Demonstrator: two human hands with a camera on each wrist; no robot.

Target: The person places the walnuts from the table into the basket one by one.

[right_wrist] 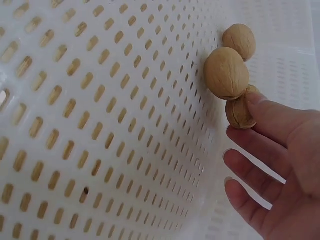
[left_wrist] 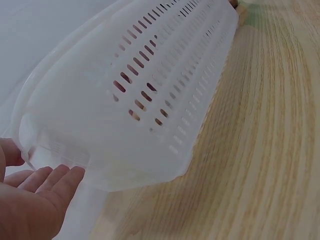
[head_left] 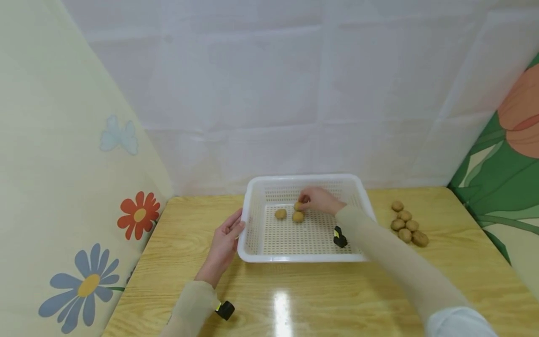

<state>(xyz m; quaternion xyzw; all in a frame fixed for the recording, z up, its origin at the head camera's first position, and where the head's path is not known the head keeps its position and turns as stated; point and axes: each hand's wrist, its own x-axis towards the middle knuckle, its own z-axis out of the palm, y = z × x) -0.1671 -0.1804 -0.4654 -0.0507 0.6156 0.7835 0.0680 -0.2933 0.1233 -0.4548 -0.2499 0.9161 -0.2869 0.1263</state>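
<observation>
My right hand (head_left: 321, 200) is inside the white basket (head_left: 299, 258), reaching in over its right side. Thumb and forefinger pinch a walnut (right_wrist: 239, 114), while the other fingers stand apart from it, slightly bent. Two more walnuts lie on the basket floor: the second walnut (head_left: 298, 216) is just to the near side of the one I hold (whether those two touch, I cannot tell), and the third walnut (head_left: 280, 214) sits a little to the left. All three are in the left half of the basket.

My left hand (head_left: 222, 242) grips the basket's left rim, the thumb over the edge and the fingers beneath it on the outer side. The basket rests upright on the wooden table (head_left: 261, 299), toward its far edge, near the white cloth (head_left: 269, 93). On the table to the right, well apart from the basket, a pile of walnuts (head_left: 405, 235) lies bunched together.
</observation>
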